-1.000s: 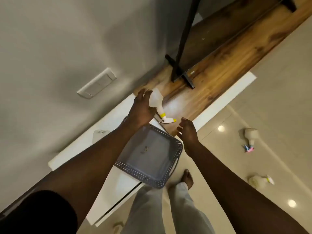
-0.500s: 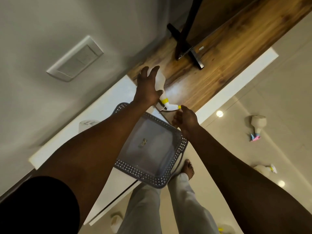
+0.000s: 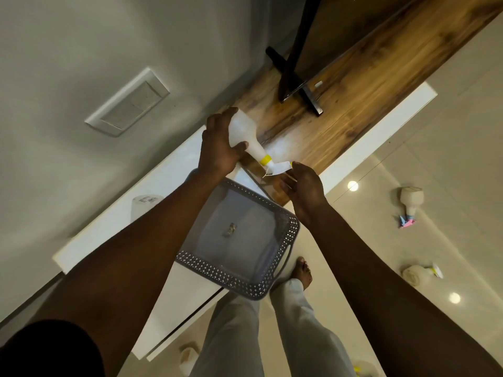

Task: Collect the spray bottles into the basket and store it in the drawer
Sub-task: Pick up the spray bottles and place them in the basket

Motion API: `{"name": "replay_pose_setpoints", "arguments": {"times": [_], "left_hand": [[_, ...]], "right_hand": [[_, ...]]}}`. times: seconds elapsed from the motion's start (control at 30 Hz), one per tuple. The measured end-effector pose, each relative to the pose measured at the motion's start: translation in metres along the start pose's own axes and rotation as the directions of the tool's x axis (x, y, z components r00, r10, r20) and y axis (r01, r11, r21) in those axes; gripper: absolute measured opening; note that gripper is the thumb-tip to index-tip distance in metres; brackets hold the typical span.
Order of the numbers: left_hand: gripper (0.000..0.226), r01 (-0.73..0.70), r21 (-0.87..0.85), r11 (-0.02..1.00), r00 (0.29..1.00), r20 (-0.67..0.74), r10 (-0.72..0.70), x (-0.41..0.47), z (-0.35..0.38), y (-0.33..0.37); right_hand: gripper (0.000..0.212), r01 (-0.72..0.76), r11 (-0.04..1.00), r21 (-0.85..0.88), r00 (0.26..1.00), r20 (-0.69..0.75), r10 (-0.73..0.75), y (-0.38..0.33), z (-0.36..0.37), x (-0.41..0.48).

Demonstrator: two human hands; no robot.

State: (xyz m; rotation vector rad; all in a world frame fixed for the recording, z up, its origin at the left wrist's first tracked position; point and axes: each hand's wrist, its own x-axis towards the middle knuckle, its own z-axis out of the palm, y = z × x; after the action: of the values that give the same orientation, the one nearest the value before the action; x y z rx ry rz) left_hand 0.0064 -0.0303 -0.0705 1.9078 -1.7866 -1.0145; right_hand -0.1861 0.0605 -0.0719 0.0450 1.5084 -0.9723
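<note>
Head view shows us at the first collecting step. Our left hand [image 3: 219, 148] has its grip wrapped around the body of a white spray bottle with a yellow collar [image 3: 246, 140], holding it tilted over the wooden counter [image 3: 353, 85], nozzle toward us. Our right hand [image 3: 306, 190] has its fingers loosely spread at the trigger head; we cannot tell whether they touch it. The grey perforated basket [image 3: 283, 268] sits just below on the white cabinet top [image 3: 152, 191] and looks empty of bottles. At least 2 more bottles lie on the floor, 1 with a pink trigger [image 3: 411, 202] and 1 near it [image 3: 419, 276]. Next, we judge, the bottle must swing down into the basket and be released lying flat.
</note>
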Motion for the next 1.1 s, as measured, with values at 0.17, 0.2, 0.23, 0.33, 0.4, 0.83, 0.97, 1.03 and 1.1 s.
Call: {"name": "replay_pose_setpoints", "arguments": {"times": [0.17, 0.2, 0.23, 0.33, 0.4, 0.83, 0.97, 1.03, 1.1], "left_hand": [[0.083, 0.035, -0.199, 0.979, 0.998, -0.036, -0.043, -0.040, -0.043, -0.008], [0.082, 0.065, -0.252, 0.965, 0.997, -0.025, -0.073, -0.051, -0.049, -0.012], [0.081, 0.098, -0.302, 0.948, 0.995, -0.002, -0.103, -0.062, -0.054, -0.017], [0.077, 0.179, -0.389, 0.904, 0.984, 0.063, -0.168, -0.101, -0.061, -0.034], [0.069, 0.212, -0.437, 0.874, 0.977, 0.077, -0.199, -0.123, -0.059, -0.046], [0.031, 0.456, -0.856, 0.245, 0.824, 0.302, -0.479, -0.162, 0.001, -0.101], [0.034, 0.470, -0.844, 0.260, 0.807, 0.291, -0.514, -0.151, 0.008, -0.110], [0.035, 0.481, -0.840, 0.252, 0.797, 0.300, -0.524, -0.145, 0.010, -0.114], [0.036, 0.490, -0.842, 0.226, 0.793, 0.323, -0.516, -0.141, 0.011, -0.117]], "right_hand": [[0.020, 0.133, 0.991, -0.016, 0.991, 0.030, -0.132, -0.004, 0.005, -0.043], [0.020, 0.162, 0.986, -0.041, 0.985, 0.059, -0.159, -0.003, 0.007, -0.055], [0.021, 0.195, 0.978, -0.071, 0.978, 0.090, -0.189, 0.000, 0.010, -0.067], [0.025, 0.284, 0.942, -0.179, 0.952, 0.170, -0.255, 0.012, 0.024, -0.101], [0.029, 0.292, 0.936, -0.198, 0.943, 0.224, -0.247, 0.024, 0.034, -0.118], [0.029, 0.432, 0.551, -0.713, 0.901, 0.321, -0.291, 0.086, 0.097, -0.116], [0.023, 0.469, 0.491, -0.734, 0.881, 0.345, -0.325, 0.094, 0.111, -0.107], [0.023, 0.477, 0.465, -0.745, 0.874, 0.349, -0.338, 0.097, 0.117, -0.105], [0.022, 0.470, 0.459, -0.754, 0.878, 0.349, -0.327, 0.099, 0.121, -0.101]]}}
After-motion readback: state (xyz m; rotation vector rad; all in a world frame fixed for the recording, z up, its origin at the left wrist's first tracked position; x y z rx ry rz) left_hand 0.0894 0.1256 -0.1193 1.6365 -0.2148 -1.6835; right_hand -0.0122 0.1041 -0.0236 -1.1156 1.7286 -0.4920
